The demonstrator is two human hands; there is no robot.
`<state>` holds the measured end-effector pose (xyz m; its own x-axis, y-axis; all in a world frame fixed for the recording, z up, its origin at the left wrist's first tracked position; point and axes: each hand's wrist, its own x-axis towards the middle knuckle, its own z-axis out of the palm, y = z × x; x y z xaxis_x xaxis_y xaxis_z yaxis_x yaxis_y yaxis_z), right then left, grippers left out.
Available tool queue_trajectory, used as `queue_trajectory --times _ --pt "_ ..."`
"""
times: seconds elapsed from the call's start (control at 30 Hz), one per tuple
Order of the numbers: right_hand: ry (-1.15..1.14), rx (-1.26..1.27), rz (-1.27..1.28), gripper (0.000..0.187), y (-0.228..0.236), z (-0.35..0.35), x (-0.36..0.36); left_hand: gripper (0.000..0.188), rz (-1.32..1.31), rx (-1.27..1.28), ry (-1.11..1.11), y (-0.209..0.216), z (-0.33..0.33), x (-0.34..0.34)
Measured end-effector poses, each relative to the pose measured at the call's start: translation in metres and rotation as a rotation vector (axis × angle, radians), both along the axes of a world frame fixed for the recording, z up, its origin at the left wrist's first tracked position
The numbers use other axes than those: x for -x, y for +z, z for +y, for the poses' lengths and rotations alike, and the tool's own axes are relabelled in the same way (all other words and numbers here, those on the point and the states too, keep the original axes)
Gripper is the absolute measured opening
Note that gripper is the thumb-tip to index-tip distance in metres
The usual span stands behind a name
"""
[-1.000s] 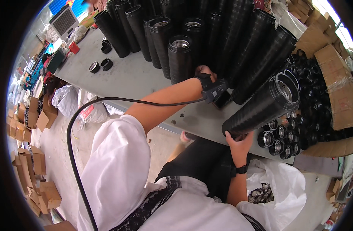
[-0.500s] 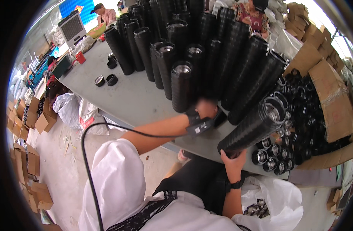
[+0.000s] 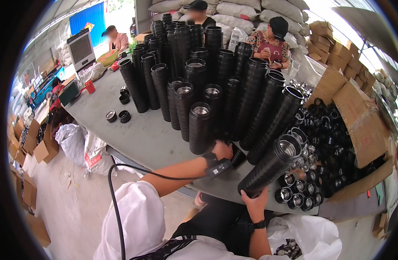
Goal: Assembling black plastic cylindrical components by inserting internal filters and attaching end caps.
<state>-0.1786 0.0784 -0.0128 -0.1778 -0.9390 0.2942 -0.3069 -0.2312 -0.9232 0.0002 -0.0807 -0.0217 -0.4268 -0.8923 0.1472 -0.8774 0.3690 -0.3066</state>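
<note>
At the far left, cardboard boxes (image 3: 34, 145) stood on the concrete floor, with white sacks (image 3: 79, 145) slumped just beside the grey table (image 3: 142, 134). Near the table's left end lay two loose black caps (image 3: 117, 116), and behind them a red can (image 3: 90, 86) and a box fan (image 3: 81, 47).

A black cable (image 3: 116, 190) ran up from your white sleeve (image 3: 134, 216) toward your left wrist. Your left hand (image 3: 222, 151) reached forward to the foot of the upright stacks of black caps (image 3: 201, 128) that crowded the middle of the table; it touched the base of a stack, but whether its fingers were closed on anything could not be told.

To the right, your right hand (image 3: 254, 200) was clamped around the lower end of a tilted stack (image 3: 272, 167), which leaned up and away from you over the table's near edge, its open top pointing right. Just beside it, a large cardboard bin (image 3: 359, 125) held loose black caps with shiny insides (image 3: 324, 130), some spilling toward the edge.

Below your right forearm a white bag (image 3: 311, 236) lay open with more caps inside. Across the table, a person in a patterned top (image 3: 272, 43) stood before stacked grey sacks (image 3: 246, 11).
</note>
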Motion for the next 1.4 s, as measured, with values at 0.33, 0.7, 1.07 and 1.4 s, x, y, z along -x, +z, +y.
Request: queue_trajectory --times 0.33,0.7,1.07,1.4 --pt "0.004 -0.069 0.101 0.071 0.001 -0.014 0.001 0.060 0.764 -0.286 -0.241 0.053 0.101 -0.024" --pt "0.066 -0.143 0.212 0.076 0.013 -0.039 -0.042 0.071 1.438 -0.247 -0.122 0.009 0.122 -0.011" --pt "0.158 -0.153 0.229 0.080 0.014 -0.046 -0.058 0.066 1.448 -0.224 0.065 0.011 0.125 -0.018" --pt "0.336 -0.090 0.245 0.079 0.011 -0.048 -0.088 0.076 1.582 -0.108 0.107 0.038 0.154 -0.079"
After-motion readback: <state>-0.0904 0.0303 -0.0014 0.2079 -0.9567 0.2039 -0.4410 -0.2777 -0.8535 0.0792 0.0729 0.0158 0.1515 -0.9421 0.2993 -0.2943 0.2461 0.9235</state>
